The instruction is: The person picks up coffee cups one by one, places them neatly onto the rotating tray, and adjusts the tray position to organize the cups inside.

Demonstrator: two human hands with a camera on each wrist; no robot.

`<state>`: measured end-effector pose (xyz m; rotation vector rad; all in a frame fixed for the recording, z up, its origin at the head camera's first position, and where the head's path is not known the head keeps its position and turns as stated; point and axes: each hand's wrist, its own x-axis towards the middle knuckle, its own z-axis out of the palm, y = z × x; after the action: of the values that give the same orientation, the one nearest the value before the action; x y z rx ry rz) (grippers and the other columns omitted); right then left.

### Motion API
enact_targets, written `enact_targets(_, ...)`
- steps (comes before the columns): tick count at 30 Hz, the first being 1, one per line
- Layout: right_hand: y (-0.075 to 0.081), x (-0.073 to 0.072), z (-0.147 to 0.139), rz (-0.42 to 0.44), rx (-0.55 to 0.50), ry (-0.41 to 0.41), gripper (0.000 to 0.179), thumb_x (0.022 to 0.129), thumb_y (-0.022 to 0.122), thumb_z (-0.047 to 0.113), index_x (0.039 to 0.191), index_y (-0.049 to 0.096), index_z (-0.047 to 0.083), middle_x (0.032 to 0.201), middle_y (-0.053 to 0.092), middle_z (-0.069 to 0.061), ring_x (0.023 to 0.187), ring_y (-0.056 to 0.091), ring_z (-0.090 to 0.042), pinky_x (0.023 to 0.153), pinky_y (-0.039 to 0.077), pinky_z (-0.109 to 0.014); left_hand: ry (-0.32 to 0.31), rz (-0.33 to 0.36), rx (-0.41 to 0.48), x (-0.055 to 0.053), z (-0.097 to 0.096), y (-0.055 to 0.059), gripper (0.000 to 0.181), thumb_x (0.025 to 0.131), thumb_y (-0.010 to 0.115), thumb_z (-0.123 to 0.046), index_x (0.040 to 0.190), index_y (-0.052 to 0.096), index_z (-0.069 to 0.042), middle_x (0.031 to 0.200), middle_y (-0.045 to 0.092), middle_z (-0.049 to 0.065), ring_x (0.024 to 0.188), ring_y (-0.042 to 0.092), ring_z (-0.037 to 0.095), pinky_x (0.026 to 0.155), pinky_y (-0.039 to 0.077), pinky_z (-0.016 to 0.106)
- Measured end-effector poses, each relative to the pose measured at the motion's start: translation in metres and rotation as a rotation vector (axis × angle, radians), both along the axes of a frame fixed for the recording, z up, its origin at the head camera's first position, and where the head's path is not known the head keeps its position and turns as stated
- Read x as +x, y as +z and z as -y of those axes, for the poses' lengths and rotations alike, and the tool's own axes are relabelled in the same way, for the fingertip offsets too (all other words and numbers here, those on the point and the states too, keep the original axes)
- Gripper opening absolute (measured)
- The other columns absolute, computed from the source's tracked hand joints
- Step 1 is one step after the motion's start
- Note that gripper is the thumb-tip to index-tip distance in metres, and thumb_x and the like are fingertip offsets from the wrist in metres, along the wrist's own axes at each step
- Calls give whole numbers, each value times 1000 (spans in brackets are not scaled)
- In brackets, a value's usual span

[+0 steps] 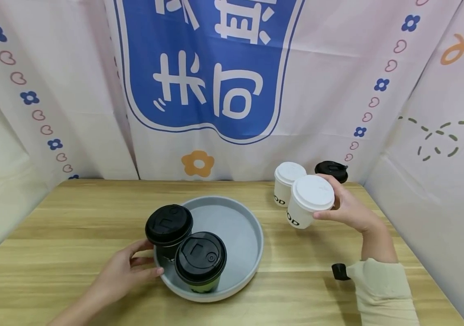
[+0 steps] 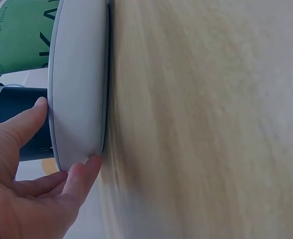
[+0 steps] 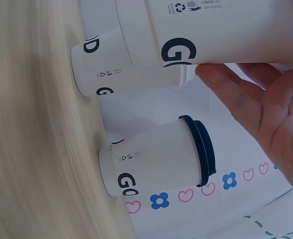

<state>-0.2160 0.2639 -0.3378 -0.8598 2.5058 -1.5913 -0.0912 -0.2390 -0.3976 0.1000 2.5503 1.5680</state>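
My right hand (image 1: 351, 209) grips a white paper coffee cup (image 1: 302, 215) with a white lid, raised off the table. The right wrist view shows its thumb or finger along the side of that cup (image 3: 226, 35). At the left, my left hand (image 1: 123, 275) holds the edge of a round grey tray (image 1: 242, 240), thumb at the rim and fingers against its outer side (image 2: 81, 84). Two black-lidded cups stand on the tray: a dark one (image 1: 169, 226) beside my fingers and a green one (image 1: 201, 260) at the front.
A second white-lidded cup (image 1: 287, 183) stands behind the raised one. Right of it is a white cup with a black lid (image 3: 156, 159), its body mostly hidden in the head view. A small black object (image 1: 340, 271) sits by the right sleeve. Printed cloth (image 1: 326, 90) backs the wooden table (image 1: 73, 217).
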Motion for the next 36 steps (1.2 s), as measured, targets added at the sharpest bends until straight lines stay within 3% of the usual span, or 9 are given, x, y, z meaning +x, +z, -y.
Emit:
enact_targets(4,1,0,4,-6,9,31,85,77,79,-4,147,31,6,132,50,5,116,53,-5,90,52,-20,3,37,26,-1,0,1,82,82,82,-13,146,36,9,143,47,31,108,69,29,79,60,26)
enact_targets(10,7,-2,11,0,-8,74,85,76,79,-5,146,33,6,133,51,2,118,54,-7,92,54,-23,-30,32,49,-4,2,0,81,83,80,-11,147,34,10,144,45,32,106,70,27,78,59,24)
enact_targets(19,16,0,25,-7,-34,154,86,75,78,-8,146,33,7,136,48,-4,118,54,-11,93,55,-25,-71,103,72,-17,13,3,83,83,81,-18,148,35,6,149,42,29,115,66,30,85,58,28)
enact_targets(28,27,5,44,-9,-70,244,90,72,80,-9,147,33,7,138,46,-7,120,54,-14,95,55,-28,-190,58,87,-28,23,3,79,87,76,-15,146,32,14,146,38,37,113,66,30,83,58,26)
enact_targets(36,28,7,59,-15,-109,352,91,71,82,-7,148,33,4,139,48,-6,121,55,-15,99,52,-27,-227,36,99,-34,25,2,80,87,76,-16,146,31,14,146,37,37,113,65,30,84,58,26)
